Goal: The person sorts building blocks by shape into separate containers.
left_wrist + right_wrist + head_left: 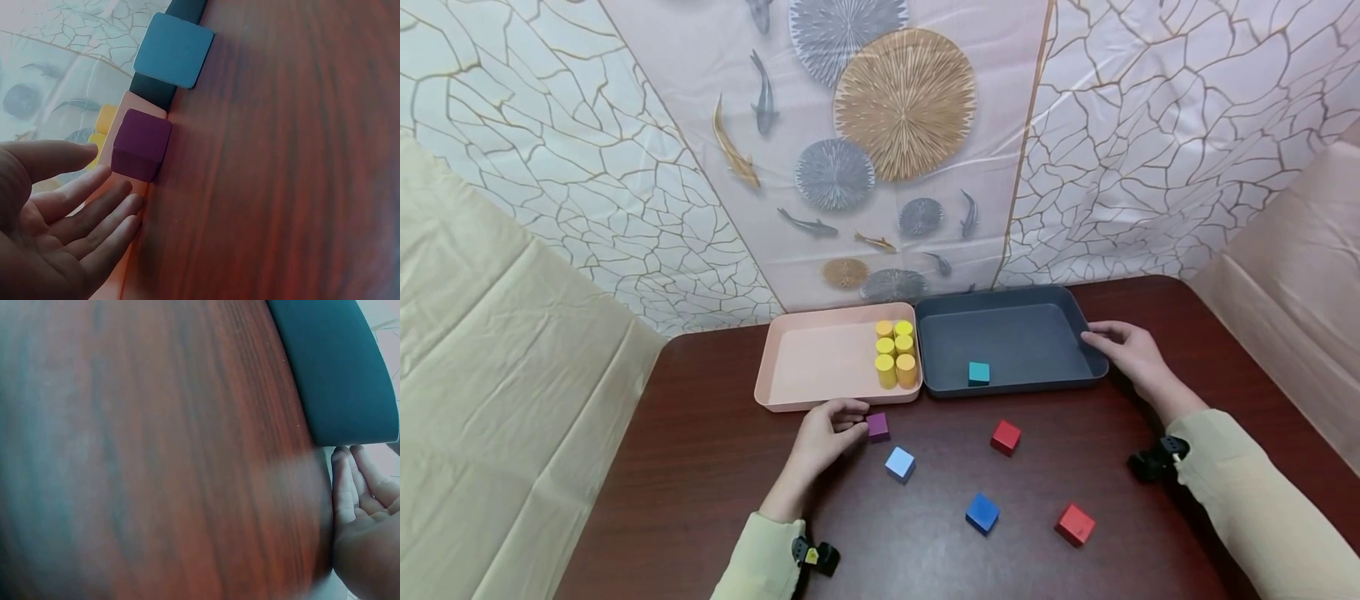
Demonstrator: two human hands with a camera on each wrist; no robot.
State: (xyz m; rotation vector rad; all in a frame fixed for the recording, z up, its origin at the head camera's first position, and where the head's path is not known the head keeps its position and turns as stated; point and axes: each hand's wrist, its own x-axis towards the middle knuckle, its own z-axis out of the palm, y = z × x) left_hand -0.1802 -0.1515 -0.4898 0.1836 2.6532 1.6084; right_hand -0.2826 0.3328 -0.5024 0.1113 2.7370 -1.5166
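My left hand [822, 437] is beside a purple block [877, 427] in front of the pink tray [805, 402]. In the left wrist view the thumb and fingers [103, 234] are spread apart, the purple block [142, 144] just past their tips with nothing gripped. My right hand [1131, 358] holds the right end of the dark blue-grey tray [1000, 329], thumb at the rim. The right wrist view shows the fingers [344, 484] against that tray's end wall [340, 375]; the thumb is mostly hidden. A teal block [979, 373] sits inside the dark tray near its front wall.
Several yellow and orange cylinders [886, 367] stand at the pink tray's right side. On the brown table [715, 467] lie a light blue block [900, 464], a blue block [982, 513] and two red blocks, one nearer [1076, 525] and one farther [1006, 437]. Patterned cloth hangs behind.
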